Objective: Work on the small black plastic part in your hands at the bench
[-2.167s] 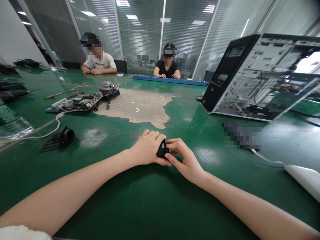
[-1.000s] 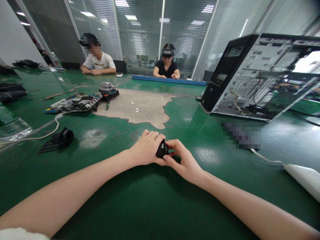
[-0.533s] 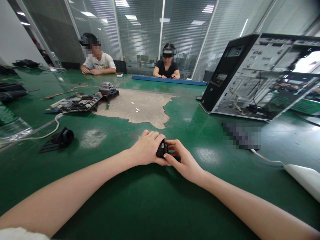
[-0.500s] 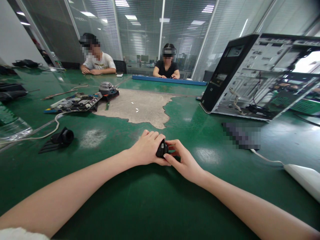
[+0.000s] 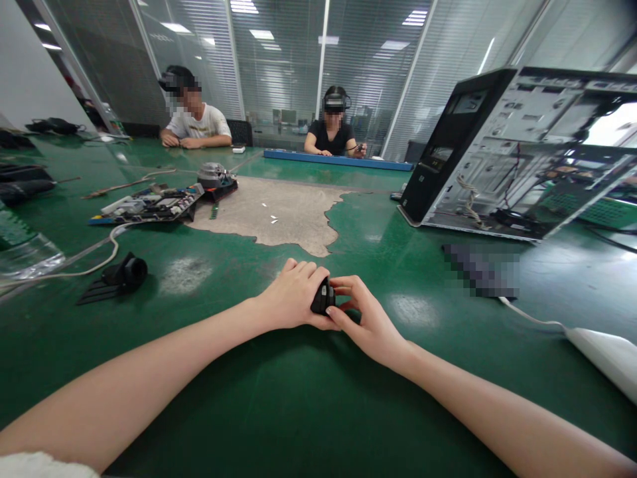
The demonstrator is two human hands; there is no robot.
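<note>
Across the green table [image 5: 279, 411], one hand [image 5: 361, 150] of the person in black [image 5: 331, 134] has lifted and shifted right since half a second ago; something small and dark seems to be in it, but at that distance I can't make it out. Close to me, both hands have hardly changed position.

From the head camera I see the left hand [image 5: 297, 297] wrapped over a black object [image 5: 322, 299], fingers curled and close together, so only its right end shows to me, near the middle of the scene. The right hand [image 5: 369, 320] pinches that exposed end between thumb and bent fingers, a narrow gap left behind the fingertips; how firm the pinch is, I cannot tell. Whether the object's underside touches the table is hidden from me too.

To the left lies a black lens-like part [image 5: 117, 275], and beyond it a circuit board [image 5: 154, 202] whose small components blur together. A clear bottle [image 5: 30, 249] is cut off by the left edge. On the right, a dark item [image 5: 478, 271] is pixelated past recognition, a white device [image 5: 604, 355] runs out of view, and the open computer case [image 5: 502, 153] stands farther off.
</note>
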